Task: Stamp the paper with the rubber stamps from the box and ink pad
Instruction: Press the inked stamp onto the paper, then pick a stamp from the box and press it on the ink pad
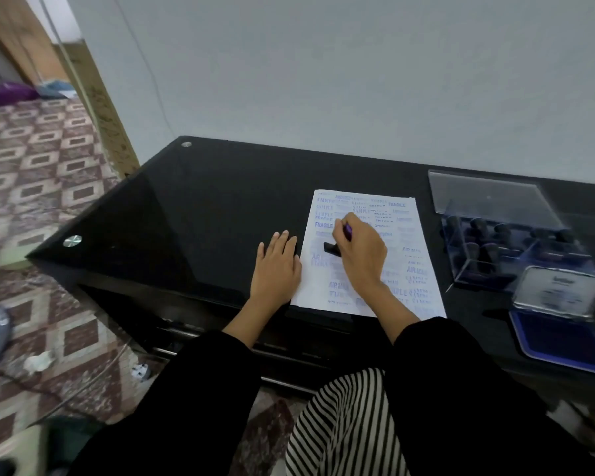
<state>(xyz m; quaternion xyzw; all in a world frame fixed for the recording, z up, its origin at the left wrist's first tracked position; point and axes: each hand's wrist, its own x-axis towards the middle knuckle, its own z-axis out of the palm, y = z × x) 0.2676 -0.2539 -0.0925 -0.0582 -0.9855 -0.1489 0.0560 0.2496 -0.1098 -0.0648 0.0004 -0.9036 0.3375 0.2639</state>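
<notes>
Head view, and the step in hand looks like the pressing of a print. Furthest left, the left hand (277, 266) lies flat on the black glass worktop (172, 214), fingers straight and holding nothing. Its thumb side sits at the left edge of the paper (402, 235), apparently steadying the sheet.

Just right of that hand, the right hand (361, 249) is clenched around a stamp (331, 248). The purple handle shows between the fingers. The black base pokes out on the hand's left and seems to be down on the paper's left-middle part. The sheet is crowded with blue prints reading SAMPLE, FRAGILE and AIR MAIL, many of them overlapping.

The next move probably calls for a straight lift, so the print does not smear. Then the stamp goes either back to the pad for ink or into the box for a swap. Bare paper is scarce, so finding a free patch will take some care.

Well to the right of the working hand stands the clear box (468, 266), its lid up and more stamps (478, 225) upright inside. Nearer the person and further right lies the ink pad (560, 341), open, its blue face showing below a raised lid (560, 292). Nothing lies between the hand and either of them. The upright pad lid is the one thing a hasty reach could knock.
</notes>
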